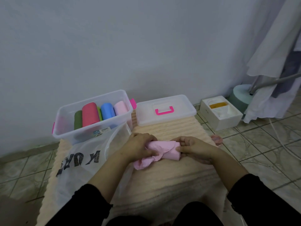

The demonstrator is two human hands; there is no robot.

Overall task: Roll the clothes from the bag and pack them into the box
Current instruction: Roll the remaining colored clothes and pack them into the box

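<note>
Pink garment (164, 150), half-rolled on the beige mat (162, 180): left hand (140, 146) and right hand (193, 149) both curled round it to tighten it for the clear storage box (91, 128) of rolls alongside.

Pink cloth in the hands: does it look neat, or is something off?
The pink cloth is rolled at the right hand, but a crumpled tail hangs loose below the left hand.
</note>
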